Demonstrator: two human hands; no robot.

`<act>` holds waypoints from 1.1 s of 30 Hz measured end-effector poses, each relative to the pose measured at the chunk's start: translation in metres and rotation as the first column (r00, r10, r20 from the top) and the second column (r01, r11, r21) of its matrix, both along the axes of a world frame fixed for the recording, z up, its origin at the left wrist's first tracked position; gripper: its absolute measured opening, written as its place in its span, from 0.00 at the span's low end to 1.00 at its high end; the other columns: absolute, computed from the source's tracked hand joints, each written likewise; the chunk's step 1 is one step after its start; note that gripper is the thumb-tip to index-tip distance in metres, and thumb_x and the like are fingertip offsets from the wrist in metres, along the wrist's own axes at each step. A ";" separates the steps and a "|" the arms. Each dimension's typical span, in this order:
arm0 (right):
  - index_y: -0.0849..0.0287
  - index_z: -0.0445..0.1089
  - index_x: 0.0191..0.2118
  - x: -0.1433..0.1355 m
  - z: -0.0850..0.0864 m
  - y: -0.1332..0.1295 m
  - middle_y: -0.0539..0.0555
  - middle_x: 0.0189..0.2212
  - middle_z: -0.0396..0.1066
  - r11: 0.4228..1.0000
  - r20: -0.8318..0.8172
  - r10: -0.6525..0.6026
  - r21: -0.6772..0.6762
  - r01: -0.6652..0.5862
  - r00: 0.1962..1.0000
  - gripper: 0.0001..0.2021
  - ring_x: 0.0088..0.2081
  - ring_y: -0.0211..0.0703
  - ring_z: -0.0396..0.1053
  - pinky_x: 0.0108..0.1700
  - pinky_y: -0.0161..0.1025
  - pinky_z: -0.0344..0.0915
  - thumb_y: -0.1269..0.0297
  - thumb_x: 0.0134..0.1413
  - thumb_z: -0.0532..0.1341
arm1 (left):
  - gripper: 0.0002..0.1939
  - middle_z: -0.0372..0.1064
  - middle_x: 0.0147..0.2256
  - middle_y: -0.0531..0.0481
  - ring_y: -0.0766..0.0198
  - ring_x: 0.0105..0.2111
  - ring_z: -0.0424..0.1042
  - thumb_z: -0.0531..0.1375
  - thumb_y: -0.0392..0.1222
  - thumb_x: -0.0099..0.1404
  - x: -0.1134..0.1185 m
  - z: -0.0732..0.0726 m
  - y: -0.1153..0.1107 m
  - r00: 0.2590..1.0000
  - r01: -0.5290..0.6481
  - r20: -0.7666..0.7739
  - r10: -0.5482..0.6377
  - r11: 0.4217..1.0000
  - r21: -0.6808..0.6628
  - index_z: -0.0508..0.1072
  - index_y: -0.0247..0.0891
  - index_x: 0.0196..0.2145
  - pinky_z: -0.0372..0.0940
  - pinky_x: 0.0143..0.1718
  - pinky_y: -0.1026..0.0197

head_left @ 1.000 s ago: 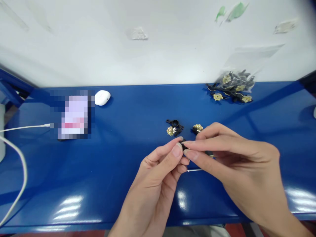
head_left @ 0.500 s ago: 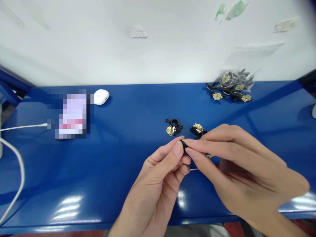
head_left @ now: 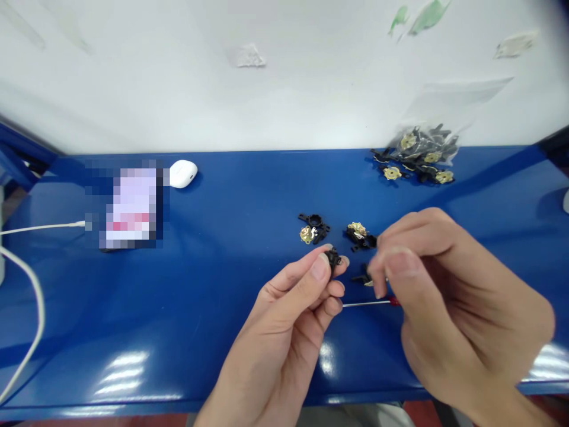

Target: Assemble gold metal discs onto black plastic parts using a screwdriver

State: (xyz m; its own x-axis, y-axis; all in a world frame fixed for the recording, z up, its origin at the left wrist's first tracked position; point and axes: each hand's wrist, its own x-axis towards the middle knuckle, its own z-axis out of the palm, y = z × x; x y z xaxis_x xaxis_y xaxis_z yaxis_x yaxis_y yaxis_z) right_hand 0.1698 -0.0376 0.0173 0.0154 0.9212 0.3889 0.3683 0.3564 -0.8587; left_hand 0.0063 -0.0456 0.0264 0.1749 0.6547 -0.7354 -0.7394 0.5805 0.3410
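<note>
Between thumb and forefinger, my left hand pinches a small black part. My right hand is off to the right of it, fingers curled and blurred; whether anything is between them is hidden. Just left of its fingertips lie a black part with a gold disc and another black piece, partly covered. A thin metal rod with a red end runs from beside my left hand to under my right. Beyond my left hand are a black ring-shaped part and a gold disc.
At the back right of the blue table, a clear bag and a pile of black and gold parts lie by the white wall. A pixelated phone-like object, a white case and a white cable are at left.
My right hand has drawn back to the right from the small black part, its fingers curling. More of that part, the black pieces and the rod now show. My left hand has stayed in place.
</note>
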 end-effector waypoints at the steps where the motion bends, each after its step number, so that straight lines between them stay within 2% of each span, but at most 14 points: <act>1: 0.48 0.80 0.43 -0.001 0.001 0.001 0.52 0.37 0.75 1.000 -0.023 -0.022 -0.003 0.022 0.999 0.07 0.33 0.44 0.71 0.32 0.46 0.70 0.70 0.74 0.66 | 0.04 0.87 0.45 0.45 0.66 0.39 0.85 0.76 0.36 0.74 0.000 0.001 0.000 1.000 -0.004 -0.006 0.004 1.000 -0.003 0.91 0.37 0.45 0.83 0.46 0.68; 5: 0.47 0.87 0.44 -0.005 0.005 0.003 0.51 0.38 0.79 0.999 -0.101 -0.033 -0.035 0.030 0.994 0.09 0.35 0.41 0.74 0.29 0.40 0.72 0.71 0.66 0.75 | 0.03 0.87 0.44 0.47 0.67 0.38 0.84 0.74 0.35 0.75 0.001 0.003 0.000 1.000 -0.010 -0.011 0.011 1.000 0.014 0.91 0.38 0.43 0.82 0.45 0.68; 8: 0.46 0.89 0.42 -0.006 0.005 0.005 0.51 0.36 0.80 0.999 -0.154 -0.010 -0.032 0.005 0.988 0.11 0.38 0.43 0.75 0.29 0.39 0.74 0.73 0.61 0.77 | 0.02 0.87 0.44 0.47 0.68 0.38 0.83 0.76 0.38 0.73 0.002 0.002 -0.001 1.000 -0.005 0.000 0.005 0.999 0.039 0.91 0.39 0.43 0.82 0.46 0.68; 10: 0.45 0.90 0.42 -0.006 0.004 0.005 0.51 0.35 0.79 0.999 -0.169 0.010 -0.030 -0.015 0.986 0.13 0.36 0.42 0.74 0.30 0.40 0.75 0.75 0.60 0.77 | 0.04 0.87 0.45 0.46 0.67 0.39 0.83 0.77 0.39 0.72 0.002 0.000 -0.001 1.000 -0.001 0.005 0.001 0.998 0.055 0.91 0.39 0.44 0.81 0.47 0.68; 19: 0.45 0.91 0.43 -0.006 0.001 0.006 0.50 0.35 0.77 0.999 -0.212 0.032 -0.031 -0.040 0.977 0.16 0.36 0.40 0.74 0.29 0.38 0.74 0.78 0.60 0.76 | 0.06 0.87 0.45 0.46 0.67 0.40 0.84 0.79 0.39 0.71 0.000 -0.002 0.001 0.999 0.009 0.040 -0.013 0.996 0.089 0.92 0.38 0.45 0.81 0.49 0.67; 24: 0.46 0.91 0.43 -0.006 -0.001 0.009 0.51 0.35 0.78 0.996 -0.260 0.049 -0.054 -0.065 0.964 0.15 0.37 0.41 0.74 0.29 0.37 0.74 0.79 0.59 0.76 | 0.05 0.87 0.41 0.47 0.68 0.39 0.84 0.79 0.38 0.70 0.000 0.000 -0.002 0.999 0.006 0.049 -0.011 0.996 0.086 0.92 0.38 0.43 0.81 0.48 0.68; 29: 0.49 0.90 0.43 -0.006 -0.001 0.007 0.50 0.34 0.79 0.990 -0.332 0.077 -0.088 -0.112 0.940 0.15 0.33 0.39 0.75 0.23 0.35 0.69 0.79 0.58 0.76 | 0.04 0.88 0.39 0.48 0.68 0.39 0.85 0.79 0.36 0.69 0.001 0.001 0.001 0.997 0.003 0.070 -0.012 0.991 0.134 0.92 0.38 0.42 0.80 0.48 0.69; 33: 0.52 0.88 0.41 -0.006 -0.003 0.007 0.49 0.33 0.80 0.991 -0.320 0.108 -0.035 -0.126 0.941 0.12 0.33 0.39 0.75 0.24 0.37 0.71 0.78 0.57 0.78 | 0.06 0.89 0.40 0.48 0.68 0.38 0.86 0.80 0.36 0.68 0.001 0.004 0.002 0.995 -0.004 0.101 -0.006 0.995 0.101 0.92 0.38 0.42 0.82 0.47 0.70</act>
